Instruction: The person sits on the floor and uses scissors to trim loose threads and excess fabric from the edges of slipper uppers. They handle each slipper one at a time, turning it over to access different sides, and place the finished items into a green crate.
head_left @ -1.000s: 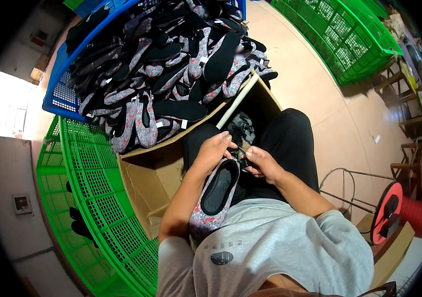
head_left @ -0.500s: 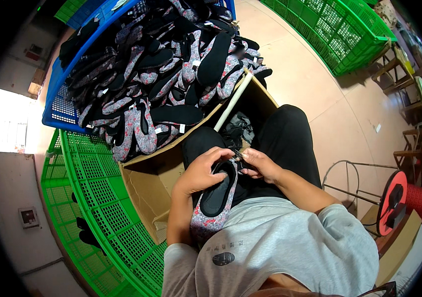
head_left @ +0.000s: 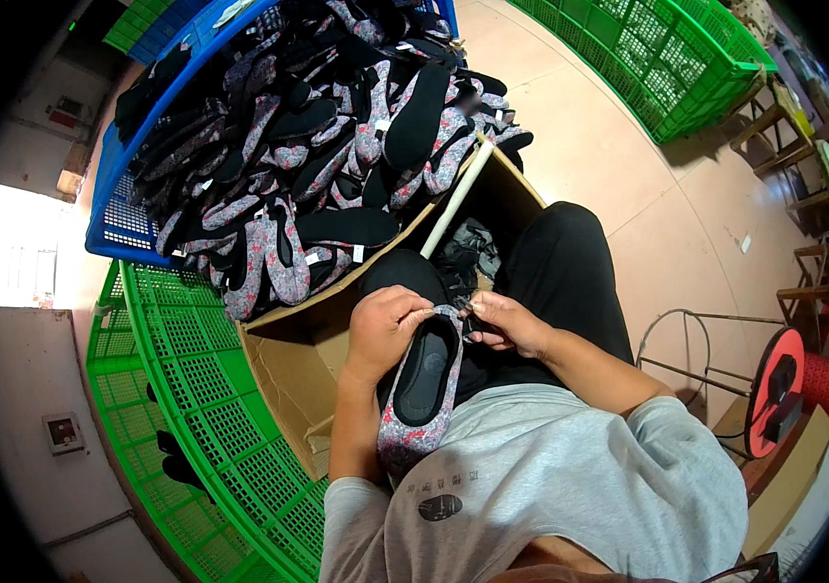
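Observation:
A slip-on shoe (head_left: 413, 437) with a grey and red floral upper and a black insole lies on my lap, its toe toward my belly. My left hand (head_left: 382, 328) is closed on the rim at the shoe's far end, thumb and fingers pinching the edge. Just to the right of that rim, my right hand (head_left: 512, 326) is closed in a pinch around something small and dark. I cannot make out what it is.
Many matching shoes (head_left: 283, 233) are heaped in a blue crate (head_left: 108, 219) and over an open cardboard box (head_left: 298, 364) with a pale bar (head_left: 458, 199). Green crates (head_left: 206, 389) stand left and far right (head_left: 667, 78). A red spool (head_left: 774, 394) and wooden stools (head_left: 769, 136) are at right.
My left thumb has come out of the shoe's opening, and that hand now pinches the far rim, farther from my right hand. My right hand stays nearly in place.

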Demonstrator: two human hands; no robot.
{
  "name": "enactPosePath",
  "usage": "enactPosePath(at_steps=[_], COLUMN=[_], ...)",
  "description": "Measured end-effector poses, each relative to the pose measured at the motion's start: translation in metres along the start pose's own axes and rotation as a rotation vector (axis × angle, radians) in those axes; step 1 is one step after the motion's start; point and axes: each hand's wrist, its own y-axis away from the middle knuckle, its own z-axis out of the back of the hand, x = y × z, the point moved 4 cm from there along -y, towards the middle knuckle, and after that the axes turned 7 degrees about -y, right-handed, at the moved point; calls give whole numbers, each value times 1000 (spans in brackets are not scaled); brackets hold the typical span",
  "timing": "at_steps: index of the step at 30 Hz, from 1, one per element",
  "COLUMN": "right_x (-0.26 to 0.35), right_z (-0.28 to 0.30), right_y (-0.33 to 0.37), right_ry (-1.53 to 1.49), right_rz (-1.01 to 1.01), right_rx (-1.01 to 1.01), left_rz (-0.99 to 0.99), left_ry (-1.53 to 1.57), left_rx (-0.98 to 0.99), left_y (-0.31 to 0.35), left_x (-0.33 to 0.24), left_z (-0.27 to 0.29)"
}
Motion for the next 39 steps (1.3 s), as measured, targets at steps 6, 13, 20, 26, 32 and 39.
enactPosePath(at_steps=[6,13,20,26,32,39], right_x=[0,8,35,48,61,75], right_z=[-1,-9,-32,-43,-56,-60], right_y=[0,6,15,11,-1,-11], right_ry=[44,270,550,536,713,942], right_rz=[-7,253,144,-206,-248,-343], right_rx=[0,-68,121,40,40,31], left_rz=[166,255,198,199,183,182], left_ry=[-32,-111,-81,-82,-69,-38], left_rx=[74,127,72,61,41,27], left_y=[5,17,27,36,34,36], left_x=[5,-10,-26,-27,-29,-26], left_z=[9,23,20,10,11,7])
